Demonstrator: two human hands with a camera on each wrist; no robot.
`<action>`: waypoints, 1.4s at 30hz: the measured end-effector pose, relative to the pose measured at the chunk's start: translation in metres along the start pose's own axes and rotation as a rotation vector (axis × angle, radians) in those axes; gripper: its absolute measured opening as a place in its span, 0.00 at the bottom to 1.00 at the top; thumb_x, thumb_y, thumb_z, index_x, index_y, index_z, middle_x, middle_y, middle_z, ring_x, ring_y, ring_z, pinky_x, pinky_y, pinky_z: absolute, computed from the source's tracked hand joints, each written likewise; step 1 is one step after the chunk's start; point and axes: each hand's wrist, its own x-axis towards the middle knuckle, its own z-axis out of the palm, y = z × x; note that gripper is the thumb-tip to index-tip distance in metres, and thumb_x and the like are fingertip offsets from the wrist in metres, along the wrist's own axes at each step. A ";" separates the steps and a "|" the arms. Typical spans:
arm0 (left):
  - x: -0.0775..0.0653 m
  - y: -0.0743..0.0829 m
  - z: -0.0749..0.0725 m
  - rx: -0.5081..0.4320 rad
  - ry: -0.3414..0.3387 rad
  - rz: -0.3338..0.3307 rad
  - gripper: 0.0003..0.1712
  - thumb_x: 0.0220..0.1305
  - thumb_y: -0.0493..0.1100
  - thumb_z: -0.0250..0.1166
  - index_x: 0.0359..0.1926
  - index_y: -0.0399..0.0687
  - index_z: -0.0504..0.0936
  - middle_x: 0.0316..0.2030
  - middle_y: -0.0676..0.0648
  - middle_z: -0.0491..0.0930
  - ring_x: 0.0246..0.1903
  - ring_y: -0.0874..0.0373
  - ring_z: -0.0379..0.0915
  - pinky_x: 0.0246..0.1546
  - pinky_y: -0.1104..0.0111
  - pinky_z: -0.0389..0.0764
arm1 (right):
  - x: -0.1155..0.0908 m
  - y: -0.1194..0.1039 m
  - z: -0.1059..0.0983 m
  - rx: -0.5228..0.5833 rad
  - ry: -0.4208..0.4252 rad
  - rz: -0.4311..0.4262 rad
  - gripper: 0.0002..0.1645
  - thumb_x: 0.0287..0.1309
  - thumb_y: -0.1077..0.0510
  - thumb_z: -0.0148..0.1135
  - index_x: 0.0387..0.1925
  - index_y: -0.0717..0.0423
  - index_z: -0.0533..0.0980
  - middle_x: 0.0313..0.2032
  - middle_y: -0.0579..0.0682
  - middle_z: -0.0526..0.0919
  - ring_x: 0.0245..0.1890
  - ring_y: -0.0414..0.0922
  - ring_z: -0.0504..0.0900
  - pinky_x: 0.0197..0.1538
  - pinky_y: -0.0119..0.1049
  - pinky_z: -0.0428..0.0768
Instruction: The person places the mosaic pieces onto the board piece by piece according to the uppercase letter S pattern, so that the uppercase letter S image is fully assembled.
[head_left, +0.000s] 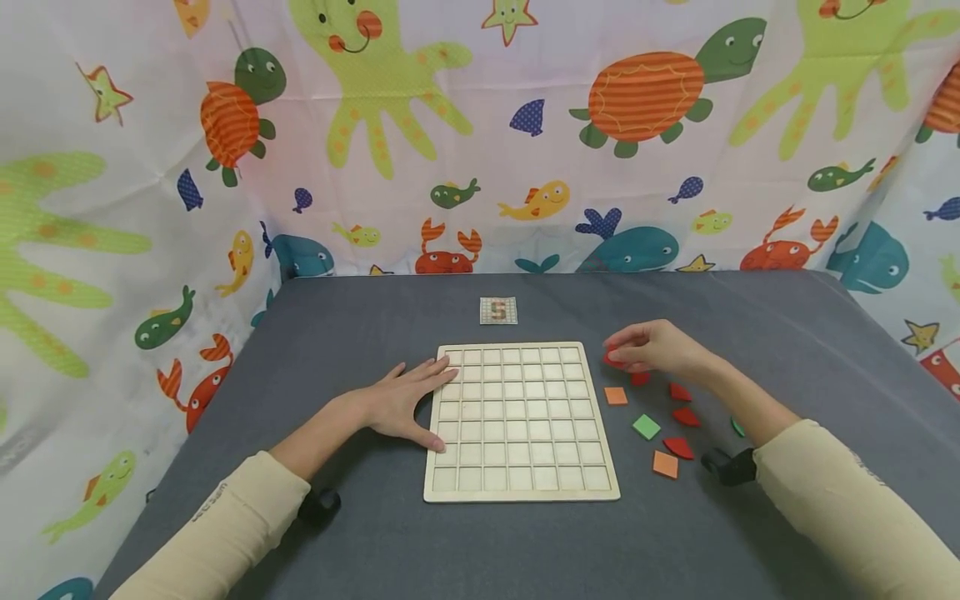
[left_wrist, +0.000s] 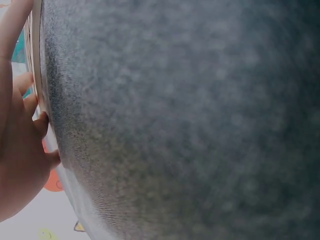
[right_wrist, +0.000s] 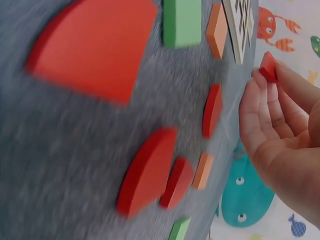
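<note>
A pale wooden grid board [head_left: 517, 408] lies flat on the grey table, its square cells bare. My left hand [head_left: 401, 404] rests along its left edge, fingers spread and the thumb on the lower part of the rim. In the left wrist view those fingers [left_wrist: 27, 125] show beside the board's edge. Beyond the board's upper right corner, my right hand [head_left: 660, 346] pinches a small red piece [right_wrist: 268, 67] between thumb and fingertips. Just under that hand lies another red piece [head_left: 640, 378].
Right of the board lie several red quarter-round pieces [head_left: 678, 447], orange squares [head_left: 665, 464] and a green square [head_left: 646, 427]. Another green piece [head_left: 738, 427] is partly hidden by the right forearm. A small patterned card [head_left: 498, 311] lies behind the board. A printed curtain [head_left: 480, 142] hangs behind the table.
</note>
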 end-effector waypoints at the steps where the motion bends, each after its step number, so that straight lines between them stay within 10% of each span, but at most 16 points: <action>1: 0.000 0.000 0.000 0.000 0.000 -0.002 0.65 0.47 0.75 0.64 0.76 0.54 0.44 0.74 0.48 0.34 0.72 0.51 0.30 0.65 0.43 0.34 | 0.002 -0.002 0.002 0.006 -0.003 -0.002 0.25 0.63 0.55 0.62 0.56 0.66 0.74 0.51 0.57 0.79 0.46 0.52 0.81 0.48 0.43 0.79; 42: -0.002 -0.002 0.000 0.037 0.004 -0.030 0.65 0.46 0.79 0.61 0.76 0.58 0.42 0.74 0.50 0.32 0.72 0.54 0.32 0.66 0.47 0.36 | 0.052 -0.047 0.070 0.026 -0.045 -0.070 0.13 0.60 0.64 0.63 0.45 0.67 0.81 0.37 0.55 0.85 0.35 0.49 0.84 0.39 0.39 0.81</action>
